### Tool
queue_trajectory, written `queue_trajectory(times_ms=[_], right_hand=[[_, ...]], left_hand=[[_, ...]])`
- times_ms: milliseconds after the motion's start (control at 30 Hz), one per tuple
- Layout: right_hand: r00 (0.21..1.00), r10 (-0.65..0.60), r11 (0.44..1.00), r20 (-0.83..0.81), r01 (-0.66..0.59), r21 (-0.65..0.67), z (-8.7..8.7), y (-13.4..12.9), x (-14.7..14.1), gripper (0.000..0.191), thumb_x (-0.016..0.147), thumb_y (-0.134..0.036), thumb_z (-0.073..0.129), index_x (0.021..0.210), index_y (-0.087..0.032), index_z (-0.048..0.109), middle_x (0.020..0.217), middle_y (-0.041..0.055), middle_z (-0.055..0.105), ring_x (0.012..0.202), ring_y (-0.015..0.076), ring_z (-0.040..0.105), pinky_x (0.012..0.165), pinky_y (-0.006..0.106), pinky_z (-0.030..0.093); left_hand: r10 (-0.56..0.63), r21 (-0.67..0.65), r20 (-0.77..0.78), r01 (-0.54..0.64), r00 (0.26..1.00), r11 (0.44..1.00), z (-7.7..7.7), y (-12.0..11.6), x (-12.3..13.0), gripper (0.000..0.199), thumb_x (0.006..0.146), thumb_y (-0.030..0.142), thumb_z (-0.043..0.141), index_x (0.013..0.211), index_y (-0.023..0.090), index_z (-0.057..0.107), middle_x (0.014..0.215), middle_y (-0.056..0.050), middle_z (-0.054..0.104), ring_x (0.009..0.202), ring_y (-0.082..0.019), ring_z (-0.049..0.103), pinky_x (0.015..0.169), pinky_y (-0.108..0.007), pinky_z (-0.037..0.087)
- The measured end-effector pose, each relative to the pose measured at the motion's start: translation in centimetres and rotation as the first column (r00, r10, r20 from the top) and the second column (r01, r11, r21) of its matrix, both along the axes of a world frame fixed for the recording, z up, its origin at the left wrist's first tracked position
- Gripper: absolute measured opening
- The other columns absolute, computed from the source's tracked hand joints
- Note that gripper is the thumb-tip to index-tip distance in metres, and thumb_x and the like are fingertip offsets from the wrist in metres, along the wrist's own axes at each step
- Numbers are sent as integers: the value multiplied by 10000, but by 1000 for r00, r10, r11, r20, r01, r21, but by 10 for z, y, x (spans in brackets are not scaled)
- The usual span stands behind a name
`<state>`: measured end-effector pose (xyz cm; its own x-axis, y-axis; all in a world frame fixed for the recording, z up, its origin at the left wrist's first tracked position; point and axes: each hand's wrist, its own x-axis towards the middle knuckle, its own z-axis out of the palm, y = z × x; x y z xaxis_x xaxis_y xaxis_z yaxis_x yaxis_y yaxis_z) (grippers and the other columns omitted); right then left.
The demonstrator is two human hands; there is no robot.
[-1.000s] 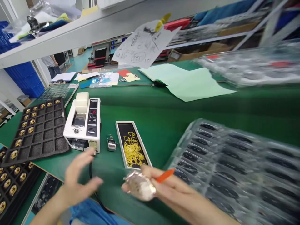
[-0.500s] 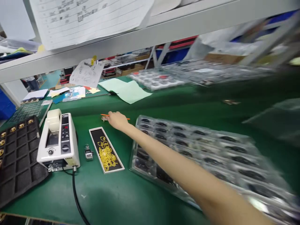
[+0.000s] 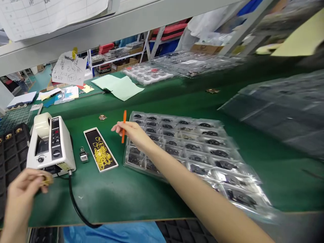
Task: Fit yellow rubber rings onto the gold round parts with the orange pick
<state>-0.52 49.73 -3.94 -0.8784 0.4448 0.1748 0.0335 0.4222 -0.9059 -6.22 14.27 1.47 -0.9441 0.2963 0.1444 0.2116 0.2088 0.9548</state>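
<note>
My left hand (image 3: pixel 24 194), at the lower left, pinches a round gold-coloured metal part (image 3: pixel 46 179) in front of the tape dispenser (image 3: pixel 62 140). The part is slightly blurred. My right hand (image 3: pixel 133 131) holds a thin orange stick (image 3: pixel 124 126) nearly upright between thumb and fingers, its other fingers loosely bent. It hovers by the upper left corner of a clear plastic tray (image 3: pixel 162 145) with dark parts in its pockets. Left of that hand lies a small metal part (image 3: pixel 102 117) on the green mat. A shallow box (image 3: pixel 113 165) of yellow rings stands nearby.
A tally counter (image 3: pixel 83 155) sits between dispenser and box. At far left is a black compartment tray (image 3: pixel 15 152) with gold parts. A black cable (image 3: pixel 76 206) runs to the table's front edge. Clear plastic sheets (image 3: pixel 283 108) lie at right; a shelf beam (image 3: pixel 101 30) crosses above.
My right hand has drawn back from the small metal part, and the orange stick has turned from level to upright. My left hand has come into view with the gold part. The view has shifted.
</note>
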Motion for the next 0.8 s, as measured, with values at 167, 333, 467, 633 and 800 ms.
queue_trajectory(times_ms=[167,333,467,633,800], right_hand=[[979,13,812,-203,-129,-569,-9,-24,25,446,824,-612,524,703,-189,594,644,0,536,579,118,504,569,257,463],[956,111,726,-272,-264,-635,-21,-49,48,438,791,-619,622,819,-185,675,709,37,633,642,151,603,584,281,521],[964,128,833,-235,-233,-501,-31,-66,61,353,808,-538,655,793,-186,683,720,50,686,662,164,651,643,303,564],[953,154,896,-262,-247,-370,-34,-79,66,263,868,-445,619,868,-200,714,767,66,735,669,171,679,653,310,583],[936,198,920,-291,-280,-276,-31,-78,67,233,918,-370,563,919,-221,742,796,66,748,693,178,687,666,325,593]], left_hand=[[-403,212,418,344,814,915,-29,99,27,312,699,403,779,815,163,617,758,-43,735,689,-197,719,613,-286,590],[-419,352,501,264,757,898,-56,130,20,486,681,404,792,1071,154,645,883,-47,722,726,-190,727,758,-347,600],[-376,403,473,184,797,896,-63,127,23,344,760,403,714,1002,163,667,971,-45,699,807,-173,703,796,-360,604],[-421,448,469,202,776,871,-66,121,28,304,802,392,674,1031,191,654,966,-37,707,872,-174,697,822,-349,599],[-431,439,467,221,772,871,-67,118,28,323,807,385,673,1072,202,694,1113,-62,697,939,-200,692,819,-341,599]])
